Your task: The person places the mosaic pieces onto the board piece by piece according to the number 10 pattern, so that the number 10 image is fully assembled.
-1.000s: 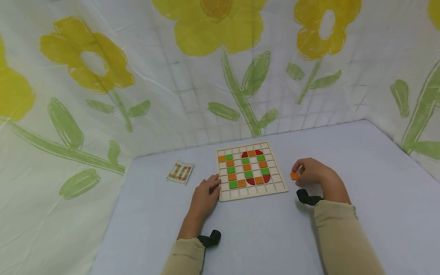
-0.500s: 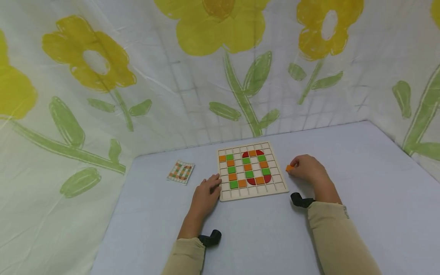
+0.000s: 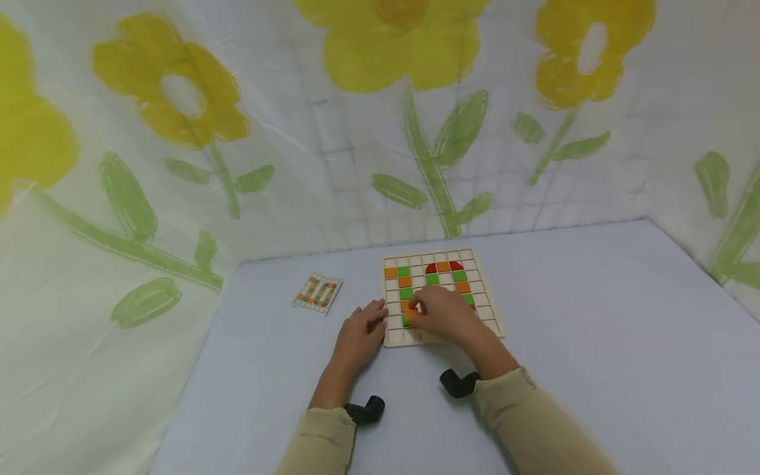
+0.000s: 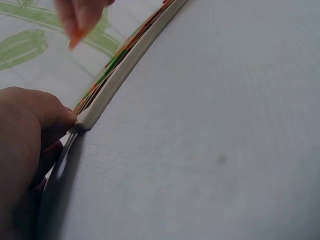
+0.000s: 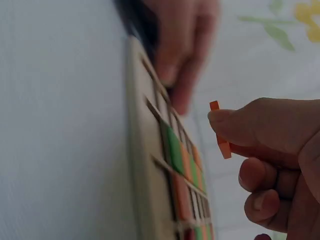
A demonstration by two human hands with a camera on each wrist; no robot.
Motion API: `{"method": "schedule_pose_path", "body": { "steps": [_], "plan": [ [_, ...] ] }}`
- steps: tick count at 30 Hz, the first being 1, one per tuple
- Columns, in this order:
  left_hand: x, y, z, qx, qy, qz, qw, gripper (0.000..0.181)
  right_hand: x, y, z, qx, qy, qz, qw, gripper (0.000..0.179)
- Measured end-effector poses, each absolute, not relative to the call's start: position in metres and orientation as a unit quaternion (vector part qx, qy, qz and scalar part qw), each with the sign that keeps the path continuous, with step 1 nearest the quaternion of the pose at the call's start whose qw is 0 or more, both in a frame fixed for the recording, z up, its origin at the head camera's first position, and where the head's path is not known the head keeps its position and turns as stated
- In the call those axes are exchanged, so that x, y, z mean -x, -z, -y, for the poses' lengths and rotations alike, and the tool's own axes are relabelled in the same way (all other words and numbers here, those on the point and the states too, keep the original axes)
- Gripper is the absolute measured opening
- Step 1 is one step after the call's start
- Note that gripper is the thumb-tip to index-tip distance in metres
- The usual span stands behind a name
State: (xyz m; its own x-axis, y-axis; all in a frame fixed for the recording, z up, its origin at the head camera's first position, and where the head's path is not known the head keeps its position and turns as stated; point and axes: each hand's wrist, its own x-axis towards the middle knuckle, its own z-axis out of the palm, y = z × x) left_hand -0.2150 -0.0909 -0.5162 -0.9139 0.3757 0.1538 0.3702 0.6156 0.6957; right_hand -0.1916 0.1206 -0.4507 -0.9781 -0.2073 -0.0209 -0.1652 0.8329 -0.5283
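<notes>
The square wooden grid board (image 3: 493, 326) lies on the table, set with orange, green and red tiles. My left hand (image 3: 359, 335) grips its left edge; in the left wrist view the thumb (image 4: 62, 117) sits at the board's corner with fingers curled beside it. Over the board's lower left, my right hand (image 3: 448, 315) pinches an orange square tile (image 5: 220, 132) between thumb and forefinger. In the right wrist view this tile is tilted edge-on and apart from the board, its other fingers curled in. The right hand hides several of the board's tiles in the head view.
A small pattern card (image 3: 318, 293) with a coloured grid lies left of the board. Behind the pale table (image 3: 594, 330) hangs a sheet (image 3: 285, 132) painted with yellow flowers. Each wrist wears a black camera (image 3: 458, 383).
My right hand has lifted the orange tile off the table at the right and carried it left over the board. The left hand has stayed at the board's edge. The view has shifted slightly.
</notes>
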Motion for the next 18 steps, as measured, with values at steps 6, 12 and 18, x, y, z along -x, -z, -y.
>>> {"method": "schedule_pose_path", "body": {
  "steps": [6, 12, 18],
  "plan": [
    [0.214, 0.517, 0.090, -0.210, -0.375, -0.903, -0.002, 0.030, 0.196, 0.464, -0.086, 0.120, 0.244, -0.961, 0.042, 0.023],
    [0.215, 0.514, 0.090, -0.219, -0.378, -0.899, -0.017, 0.029, 0.198, 0.470, -0.080, 0.123, 0.210, -0.970, 0.014, 0.020],
    [0.217, 0.516, 0.090, -0.217, -0.374, -0.902, -0.015, 0.029, 0.202, 0.473, -0.081, 0.123, 0.194, -0.973, 0.009, 0.023]
  ]
}}
